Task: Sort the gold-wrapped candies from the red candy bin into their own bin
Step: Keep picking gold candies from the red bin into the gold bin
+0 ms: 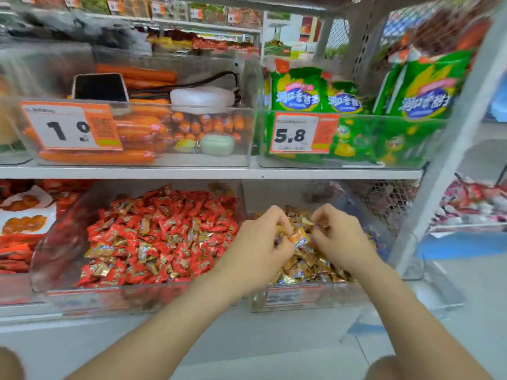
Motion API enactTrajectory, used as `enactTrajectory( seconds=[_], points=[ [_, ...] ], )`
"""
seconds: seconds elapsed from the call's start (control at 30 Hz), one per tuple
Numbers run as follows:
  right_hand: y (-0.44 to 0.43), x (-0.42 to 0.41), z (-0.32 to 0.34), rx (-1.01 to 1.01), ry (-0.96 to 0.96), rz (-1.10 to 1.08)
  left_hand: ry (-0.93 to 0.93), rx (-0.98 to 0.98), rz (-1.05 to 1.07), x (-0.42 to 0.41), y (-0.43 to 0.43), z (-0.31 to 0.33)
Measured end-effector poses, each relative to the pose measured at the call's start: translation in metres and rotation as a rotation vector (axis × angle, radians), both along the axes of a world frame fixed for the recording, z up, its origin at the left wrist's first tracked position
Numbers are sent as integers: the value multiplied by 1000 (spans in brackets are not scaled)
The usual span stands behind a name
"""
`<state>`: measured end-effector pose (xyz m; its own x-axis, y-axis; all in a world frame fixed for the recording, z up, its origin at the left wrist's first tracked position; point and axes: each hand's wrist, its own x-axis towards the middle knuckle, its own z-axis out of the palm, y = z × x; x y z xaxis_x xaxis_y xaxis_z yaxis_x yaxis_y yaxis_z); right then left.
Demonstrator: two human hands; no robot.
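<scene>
Gold candies (310, 259): heaped in the gold bin (296, 298), lower centre-right of frame. A few more are in the hands, right above that heap.

Left hand (260, 239): knuckles up, fingers curled round a small clutch of gold candies, over the bin's left side. Right hand (341, 238): fingertips bent in, pinching a gold wrapper just beside the left hand's load. The hands are nearly touching, both low over the heap. Reads as a drop-off: kept low so pieces land in the bin and don't bounce out. The right hand is probably teasing pieces out of the left's clutch. Judgement only.

Red bin (55, 259): lower centre-left, right beside the gold bin. Can't tell if the walls touch. Red candies (170, 223) are piled high, with gold wrappers scattered across the surface, mostly toward the pile's lower left. So the sort isn't done. Side-by-side bins keep each transfer short.

Both bins sit under the shelf (192, 172). Above it, upper left: sausage bin (241, 157) with a phone (100, 87) and a white box (203, 98) parked on top, out of the way. Upper right: green bags (296, 90). Not part of the job.
</scene>
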<state>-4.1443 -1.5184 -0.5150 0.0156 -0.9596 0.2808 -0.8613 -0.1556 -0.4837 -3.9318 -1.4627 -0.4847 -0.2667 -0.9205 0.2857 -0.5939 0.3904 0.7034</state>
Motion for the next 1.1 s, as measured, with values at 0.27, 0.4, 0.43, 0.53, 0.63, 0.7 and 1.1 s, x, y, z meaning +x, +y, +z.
enactTrajectory(
  seconds=[0.27, 0.4, 0.43, 0.53, 0.63, 0.7, 1.1],
  points=[
    [5, -33, -5, -104, -113, 33, -639, 196, -39, -70, -61, -41],
    [18, -23, 6, -111, -258, -14, -760, 45, 8, -65, -57, -32],
    [21, -16, 10, -115, -288, -3, -758, -77, 30, -58, -50, -26],
    [35, 20, 24, -117, -370, 81, -600, -374, 76, -21, -22, -16],
    [52, 73, 32, -84, -361, 229, -492, -423, 197, 42, 2, -14],
    [58, 111, 31, -86, -216, 366, -528, -290, 342, 92, 13, -15],
    [17, 234, -2, 295, 126, 754, -670, 756, 443, 229, 13, -6]
  ],
)
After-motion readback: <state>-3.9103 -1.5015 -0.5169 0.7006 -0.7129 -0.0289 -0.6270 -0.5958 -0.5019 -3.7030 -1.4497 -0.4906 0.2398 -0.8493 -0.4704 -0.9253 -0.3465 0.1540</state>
